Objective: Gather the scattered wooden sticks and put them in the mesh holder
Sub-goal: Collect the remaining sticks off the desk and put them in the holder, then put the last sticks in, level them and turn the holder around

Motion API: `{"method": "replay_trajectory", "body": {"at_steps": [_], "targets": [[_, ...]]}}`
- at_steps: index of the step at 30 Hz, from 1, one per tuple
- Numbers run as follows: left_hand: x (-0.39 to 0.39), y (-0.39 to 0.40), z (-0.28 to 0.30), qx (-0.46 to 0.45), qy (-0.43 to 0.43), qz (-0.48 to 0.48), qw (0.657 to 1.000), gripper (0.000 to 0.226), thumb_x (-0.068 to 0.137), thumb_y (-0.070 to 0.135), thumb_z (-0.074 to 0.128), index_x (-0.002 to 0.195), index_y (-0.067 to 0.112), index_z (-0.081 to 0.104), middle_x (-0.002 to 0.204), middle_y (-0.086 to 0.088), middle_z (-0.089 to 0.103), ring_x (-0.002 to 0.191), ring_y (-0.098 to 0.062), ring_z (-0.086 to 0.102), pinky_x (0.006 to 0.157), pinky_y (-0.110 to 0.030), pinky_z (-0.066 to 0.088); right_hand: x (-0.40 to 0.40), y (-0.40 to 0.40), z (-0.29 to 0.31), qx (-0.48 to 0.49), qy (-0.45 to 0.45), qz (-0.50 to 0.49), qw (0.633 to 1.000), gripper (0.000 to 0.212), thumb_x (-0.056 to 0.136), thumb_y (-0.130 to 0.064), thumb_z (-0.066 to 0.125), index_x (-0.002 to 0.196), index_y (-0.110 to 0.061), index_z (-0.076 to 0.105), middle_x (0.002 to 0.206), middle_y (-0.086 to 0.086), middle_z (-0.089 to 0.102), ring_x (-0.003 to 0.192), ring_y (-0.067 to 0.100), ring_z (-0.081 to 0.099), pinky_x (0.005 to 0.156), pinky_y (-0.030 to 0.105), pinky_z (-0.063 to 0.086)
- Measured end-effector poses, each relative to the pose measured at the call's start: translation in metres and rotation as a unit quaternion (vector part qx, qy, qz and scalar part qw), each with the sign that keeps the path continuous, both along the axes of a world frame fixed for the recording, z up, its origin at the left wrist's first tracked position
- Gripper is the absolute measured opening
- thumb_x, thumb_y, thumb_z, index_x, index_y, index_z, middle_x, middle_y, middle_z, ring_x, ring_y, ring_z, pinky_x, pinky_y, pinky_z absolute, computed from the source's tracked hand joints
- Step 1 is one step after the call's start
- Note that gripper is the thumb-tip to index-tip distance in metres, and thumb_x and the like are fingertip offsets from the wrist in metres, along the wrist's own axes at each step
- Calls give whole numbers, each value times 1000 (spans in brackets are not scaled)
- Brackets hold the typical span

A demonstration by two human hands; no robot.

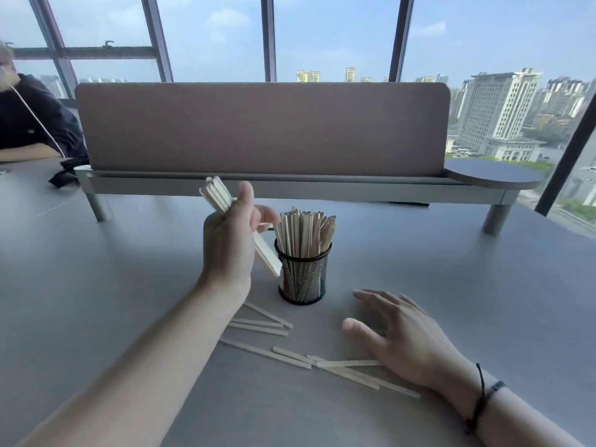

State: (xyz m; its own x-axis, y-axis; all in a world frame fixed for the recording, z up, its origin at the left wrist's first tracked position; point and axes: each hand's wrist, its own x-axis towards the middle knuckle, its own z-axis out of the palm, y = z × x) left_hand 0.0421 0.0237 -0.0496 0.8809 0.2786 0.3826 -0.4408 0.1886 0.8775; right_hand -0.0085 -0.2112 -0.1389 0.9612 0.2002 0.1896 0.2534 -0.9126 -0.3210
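Left hand [230, 243] raised just left of the mesh holder [303, 279], fingers curled round a bundle of wooden sticks [219, 193] — tilted, upper ends up-left, lower ends close against the holder's rim. Right hand [400, 333] low over the grey table [451, 285], fingers spread and relaxed, gripping nothing. Loose sticks [267, 351] scattered flat on the table between the two forearms, some beside and under the right hand. Holder black, round, upright — already packed with pale, flat, thin sticks standing on end.
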Motion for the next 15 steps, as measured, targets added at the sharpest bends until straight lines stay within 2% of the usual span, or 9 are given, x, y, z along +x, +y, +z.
{"method": "replay_trajectory", "body": {"at_steps": [1, 3, 5, 7, 9, 10, 11, 13, 15], "targets": [[9, -6, 9, 10, -3, 21, 1000, 56, 102, 38, 49, 50, 19, 39, 60, 3, 62, 80, -19, 65, 78, -25, 49, 1, 1, 0, -5, 2, 9, 1000, 99, 69, -96, 12, 142, -38, 44, 149, -22, 42, 134, 4, 37, 113, 25, 27], [26, -20, 21, 44, 22, 45, 998, 56, 102, 41, 49, 49, 20, 46, 67, 3, 59, 77, -10, 60, 61, -10, 43, 1, 1, -1, -25, 9, 29, 999, 98, 70, -95, 11, 140, -37, 46, 149, -25, 39, 134, 4, 36, 109, 21, 28], [43, -31, 22, 106, 64, 58, 991, 55, 100, 46, 50, 55, 14, 49, 65, 2, 55, 58, -1, 53, 43, -9, 35, -1, 0, -2, -16, 13, 32, 999, 97, 70, -95, 12, 139, -37, 48, 149, -28, 37, 134, 3, 35, 107, 20, 28], [57, -37, 13, 173, 91, 68, 978, 56, 97, 50, 51, 55, 14, 57, 47, 12, 50, 44, -2, 48, 41, -14, 37, -2, 0, -2, -4, 13, 23, 1000, 98, 69, -96, 12, 139, -37, 49, 148, -30, 38, 134, 3, 35, 107, 21, 30], [65, -38, 2, 215, 113, 78, 967, 50, 91, 54, 52, 62, 19, 70, 38, 14, 47, 48, -9, 50, 49, -21, 38, -2, 1, -2, -11, 12, 21, 1000, 98, 69, -96, 12, 139, -38, 48, 148, -30, 37, 135, 3, 34, 109, 22, 29], [67, -39, -2, 224, 122, 79, 964, 44, 88, 55, 54, 68, 22, 75, 40, 17, 50, 53, -11, 52, 55, -24, 39, -2, 1, -1, -12, 13, 21, 1000, 97, 69, -96, 13, 139, -38, 48, 148, -30, 37, 135, 3, 34, 109, 22, 29], [68, -38, -6, 229, 129, 77, 962, 38, 84, 55, 56, 75, 24, 78, 49, 18, 59, 60, -13, 58, 60, -27, 42, -2, 1, -1, -12, 16, 21, 1000, 96, 70, -95, 14, 139, -38, 48, 148, -30, 37, 134, 3, 35, 108, 22, 28], [69, -35, -14, 235, 129, 71, 961, 37, 76, 55, 61, 93, 27, 78, 80, 14, 73, 91, -15, 67, 76, -30, 51, -3, 1, 0, -12, 20, 21, 1000, 94, 71, -94, 15, 138, -38, 48, 148, -30, 37, 133, 5, 36, 107, 21, 29], [65, -32, -19, 253, 127, 54, 958, 53, 70, 59, 65, 118, 37, 66, 109, 17, 66, 121, -15, 56, 94, -32, 48, -3, 1, 0, -17, 18, 22, 999, 93, 72, -94, 16, 138, -38, 48, 148, -30, 38, 133, 5, 37, 107, 21, 29]]}}
